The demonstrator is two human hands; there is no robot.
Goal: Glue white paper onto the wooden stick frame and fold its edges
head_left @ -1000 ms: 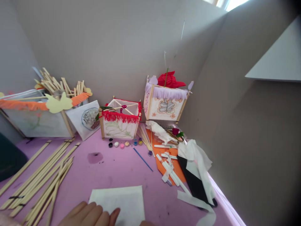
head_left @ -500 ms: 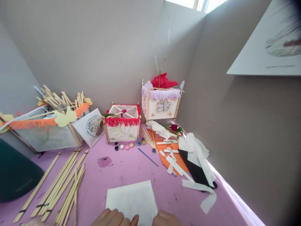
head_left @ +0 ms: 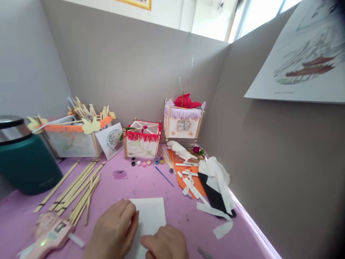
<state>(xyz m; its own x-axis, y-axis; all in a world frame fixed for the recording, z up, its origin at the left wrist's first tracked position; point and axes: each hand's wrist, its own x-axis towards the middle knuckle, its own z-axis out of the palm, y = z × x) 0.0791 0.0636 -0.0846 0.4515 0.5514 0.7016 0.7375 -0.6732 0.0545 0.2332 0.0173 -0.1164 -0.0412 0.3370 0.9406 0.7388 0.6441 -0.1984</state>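
A sheet of white paper (head_left: pixel 150 212) lies at the near side of the purple-covered table, its lower part running out of view between my hands. My left hand (head_left: pixel 114 226) is closed at the sheet's left edge, fingers curled against it and covering its upper left corner. Lower on the right side, my right hand (head_left: pixel 165 242) is also closed on the sheet, thumb reaching inward across it. Left of my hands rests a pink hot glue gun (head_left: pixel 55 233) with a small green light and a whitish glue stick.
Bamboo strips (head_left: pixel 78 194) lie at left near a teal bottle (head_left: pixel 27 165). Along the back stand a red-fringed lantern frame (head_left: pixel 142 147), a purple-fringed lantern (head_left: pixel 184 124) and an orange-trimmed box (head_left: pixel 71 142). Paint pots, a blue paintbrush (head_left: pixel 164 175) and tissue strips (head_left: pixel 217 212) sit farther off.
My hands have come farther into view, the left one up along the paper's left edge. The paper has turned straighter. The view has tilted up, showing the glue gun and whole bottle.
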